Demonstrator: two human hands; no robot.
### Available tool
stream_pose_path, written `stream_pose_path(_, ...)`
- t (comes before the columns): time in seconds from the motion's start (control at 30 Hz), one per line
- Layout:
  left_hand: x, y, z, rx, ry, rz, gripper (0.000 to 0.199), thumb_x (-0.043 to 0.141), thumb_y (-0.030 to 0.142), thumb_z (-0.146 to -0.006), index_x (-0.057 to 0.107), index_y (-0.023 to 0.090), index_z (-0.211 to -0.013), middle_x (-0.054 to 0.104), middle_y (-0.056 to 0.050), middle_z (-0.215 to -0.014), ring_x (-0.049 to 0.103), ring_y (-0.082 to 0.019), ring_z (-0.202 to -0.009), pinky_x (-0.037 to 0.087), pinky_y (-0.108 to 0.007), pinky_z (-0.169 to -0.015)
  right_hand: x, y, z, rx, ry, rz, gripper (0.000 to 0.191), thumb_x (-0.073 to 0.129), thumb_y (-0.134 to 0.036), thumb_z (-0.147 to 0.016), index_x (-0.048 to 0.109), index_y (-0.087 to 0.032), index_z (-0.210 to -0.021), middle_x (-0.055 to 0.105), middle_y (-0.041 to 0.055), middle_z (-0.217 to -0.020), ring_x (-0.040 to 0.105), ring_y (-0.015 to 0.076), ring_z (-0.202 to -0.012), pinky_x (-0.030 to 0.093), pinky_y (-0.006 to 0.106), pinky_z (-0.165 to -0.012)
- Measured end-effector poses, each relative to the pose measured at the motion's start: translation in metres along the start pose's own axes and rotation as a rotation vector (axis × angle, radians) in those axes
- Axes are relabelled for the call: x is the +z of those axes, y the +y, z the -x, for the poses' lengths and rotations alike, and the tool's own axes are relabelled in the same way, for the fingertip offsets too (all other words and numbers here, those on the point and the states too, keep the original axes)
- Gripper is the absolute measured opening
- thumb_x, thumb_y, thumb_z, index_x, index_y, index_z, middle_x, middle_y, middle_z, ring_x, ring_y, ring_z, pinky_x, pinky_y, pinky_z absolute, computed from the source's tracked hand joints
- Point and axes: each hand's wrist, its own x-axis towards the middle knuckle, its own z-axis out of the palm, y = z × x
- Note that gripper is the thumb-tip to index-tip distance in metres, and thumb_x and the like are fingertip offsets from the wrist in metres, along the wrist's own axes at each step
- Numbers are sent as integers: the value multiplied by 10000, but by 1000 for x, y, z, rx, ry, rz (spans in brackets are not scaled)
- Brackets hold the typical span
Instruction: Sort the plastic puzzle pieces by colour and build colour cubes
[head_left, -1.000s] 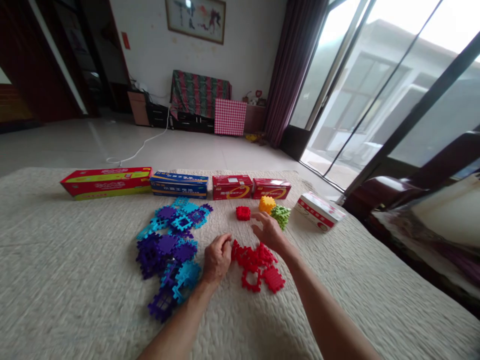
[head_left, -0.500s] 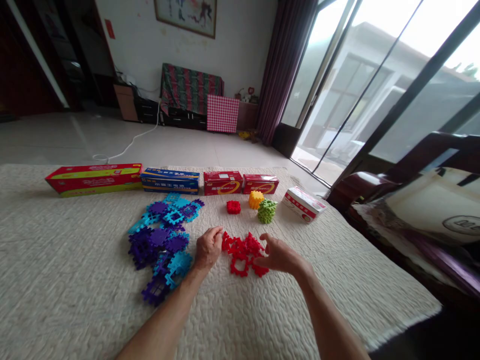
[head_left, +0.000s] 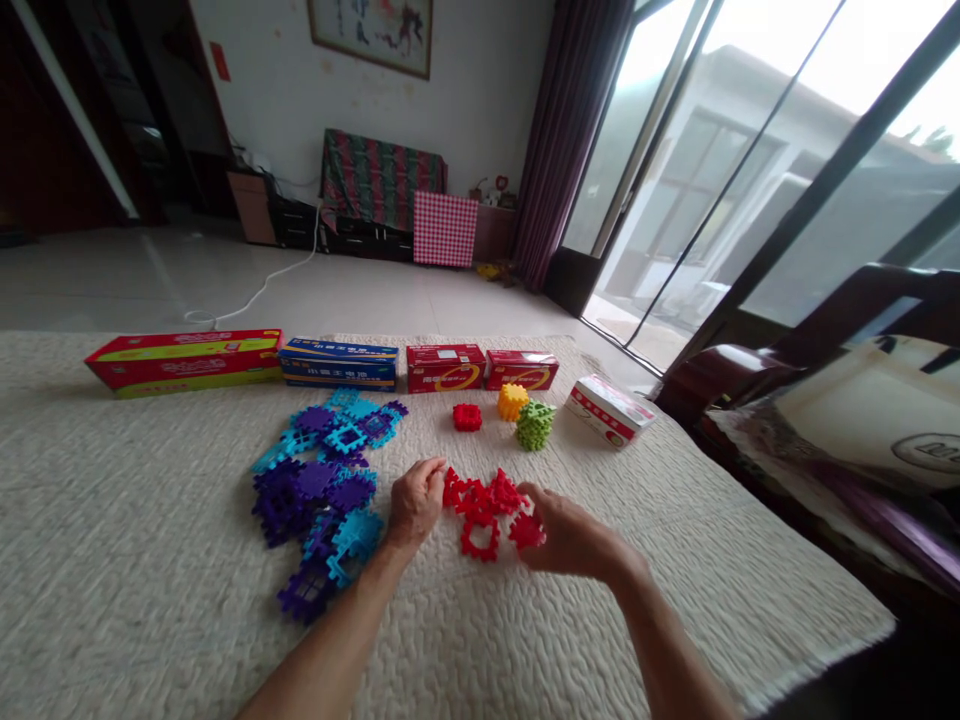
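Note:
Red interlocking plastic pieces [head_left: 480, 497] lie in a small loose heap between my hands. My right hand [head_left: 559, 528] grips one red interlocking piece [head_left: 528, 530] at the right side of the heap, thumb and fingers around its edge. At the heap's left edge, my left hand [head_left: 416, 500] rests on the mat with its fingers curled closed; whether anything is in them is hidden. A red square frame piece [head_left: 480, 540] lies flat in front. Left of my left hand spreads a pile of purple and light-blue interlocking pieces [head_left: 326, 485].
Beyond the heap stand a red stack [head_left: 467, 417], a yellow stack [head_left: 513, 402] and a green stack [head_left: 535, 425]. A red-and-yellow box [head_left: 187, 362], a blue box [head_left: 339, 364], two red boxes [head_left: 446, 368] and a white box [head_left: 610, 410] line the quilted mat [head_left: 150, 500].
My right hand has come down and closed on a red piece at the heap's right side, lifting or tilting it slightly. My left hand has stayed nearly still.

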Motion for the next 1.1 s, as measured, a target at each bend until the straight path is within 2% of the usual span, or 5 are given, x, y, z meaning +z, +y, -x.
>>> stream_pose_path(0.1, 0, 1, 0, -7, 14, 18, 243, 475, 216, -821, 693, 170, -915, 734, -79, -901, 689, -186, -833, 552, -295, -786, -8, 2, -17, -117, 13, -93, 629, 660, -272, -659, 499, -206, -1263, 681, 53, -905, 630, 175, -781, 473, 284, -701)
stream_pose_path(0.17, 0, 3, 0, -11, 19, 27, 236, 480, 217, -819, 696, 178, -904, 736, -73, -901, 688, -183, -836, 550, -293, -795, -5, 0, -41, -115, 111, -114, 644, 652, -298, -671, 481, -177, -1279, 678, 65, -912, 629, 181, -785, 482, 306, -723)
stream_pose_path(0.37, 0, 4, 0, -19, 14, 29, 270, 464, 160, -799, 696, 183, -936, 734, -69, -916, 686, -186, -847, 550, -306, -804, 20, -18, -125, 80, 370, -126, 585, 642, -332, -689, 516, -139, -1227, 671, 83, -922, 633, 210, -847, 484, 322, -786)
stream_pose_path(0.53, 0, 5, 0, -21, 7, 40, 251, 462, 166, -832, 691, 185, -932, 728, -69, -893, 681, -185, -834, 543, -294, -773, 31, -31, -167, 174, 429, -14, 596, 631, -391, -718, 513, -120, -1235, 624, 152, -1049, 603, 271, -995, 449, 380, -874)
stream_pose_path(1.1, 1, 6, 0, -20, 7, 17, 279, 434, 118, -828, 681, 171, -947, 722, -68, -894, 673, -176, -831, 533, -290, -779, 56, -37, -189, 279, 370, 32, 760, 620, -456, -730, 330, -135, -1354, 477, 194, -1173, 559, 347, -1070, 416, 426, -882)
